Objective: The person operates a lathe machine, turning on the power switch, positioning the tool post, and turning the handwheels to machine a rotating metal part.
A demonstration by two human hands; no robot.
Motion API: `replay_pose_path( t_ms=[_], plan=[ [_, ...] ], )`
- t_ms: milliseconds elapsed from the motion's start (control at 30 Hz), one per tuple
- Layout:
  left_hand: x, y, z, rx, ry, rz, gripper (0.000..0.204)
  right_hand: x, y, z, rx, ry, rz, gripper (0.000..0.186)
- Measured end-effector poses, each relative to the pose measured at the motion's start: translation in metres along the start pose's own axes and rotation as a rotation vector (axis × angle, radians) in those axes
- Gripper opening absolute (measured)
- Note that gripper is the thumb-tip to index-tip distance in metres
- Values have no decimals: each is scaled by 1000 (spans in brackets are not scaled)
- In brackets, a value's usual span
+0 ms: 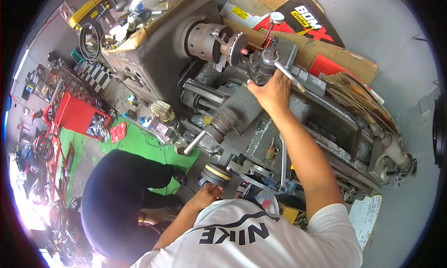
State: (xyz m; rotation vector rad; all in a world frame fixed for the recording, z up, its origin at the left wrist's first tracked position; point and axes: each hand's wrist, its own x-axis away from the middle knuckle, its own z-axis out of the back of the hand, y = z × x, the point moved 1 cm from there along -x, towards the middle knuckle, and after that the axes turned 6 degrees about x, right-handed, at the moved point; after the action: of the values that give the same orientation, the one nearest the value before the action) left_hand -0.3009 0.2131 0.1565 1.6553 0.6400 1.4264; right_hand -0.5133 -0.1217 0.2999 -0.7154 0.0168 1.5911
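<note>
My right hand point(274, 92) grips the lathe's tool post point(268, 60), thumb stretched out to the left side, the other fingers partly hidden behind it. The post's metal lever point(291, 77) slants just above my knuckles. Near the bottom middle, my left hand point(207, 196) has its fingers closed on the handwheel point(216, 175), which carries a brass-coloured ring. Left of the tool post, the lathe chuck point(205, 40) clamps a round, tooth-edged metal disc point(235, 49). A dial indicator point(276, 18) stands on a red arm behind the post.
A person in dark clothing point(125, 198) is close on my left. A long wrench point(283, 168) lies on the lathe to the left of my right forearm. Metal chips cover the lathe bed point(326, 137). Flattened cardboard point(344, 58) leans behind; a red cabinet point(79, 114) stands far left.
</note>
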Motion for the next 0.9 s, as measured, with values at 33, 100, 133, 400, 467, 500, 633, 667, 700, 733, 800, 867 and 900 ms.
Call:
replay_pose_path(
  t_ms=[33, 100, 133, 400, 467, 500, 633, 667, 700, 733, 800, 867, 900],
  plan=[
    [1, 2, -2, -24, 22, -4, 28, -1, 2, 3, -26, -27, 0, 95],
    [2, 3, -5, -42, 52, 11, 28, -2, 8, 7, -49, -55, 1, 94],
    [1, 2, -6, -49, 62, 22, 28, -3, 11, 9, -84, -65, 19, 92],
    [-3, -16, -11, 55, 157, 74, 29, -8, 26, 12, -201, -32, 192, 94],
    [-3, -14, -10, 65, 150, 91, 29, -10, 31, 8, -205, -78, 176, 97],
    [-2, -13, -10, 74, 139, 108, 30, -10, 32, 7, -214, -72, 198, 100],
    [-1, -12, -6, 94, 114, 148, 30, 6, 37, 36, -27, -23, 296, 111],
    [-1, -14, -7, 99, 115, 149, 30, 14, 37, 52, -25, -29, 335, 113],
    [-1, -16, -8, 106, 115, 149, 30, 28, 39, 72, 109, -160, 312, 112],
    [-2, -18, -10, 126, 136, 92, 30, 46, 43, 92, 282, -362, 246, 111],
    [-4, -20, -12, 18, 177, 107, 30, 89, 52, 138, -85, -551, 282, 66],
    [-5, -14, -11, -169, 299, 22, 29, 133, 64, 160, -334, -1178, 198, 43],
    [-3, -10, -10, -261, 303, 44, 29, 155, 69, 163, -401, -1317, 293, 38]
  ],
)
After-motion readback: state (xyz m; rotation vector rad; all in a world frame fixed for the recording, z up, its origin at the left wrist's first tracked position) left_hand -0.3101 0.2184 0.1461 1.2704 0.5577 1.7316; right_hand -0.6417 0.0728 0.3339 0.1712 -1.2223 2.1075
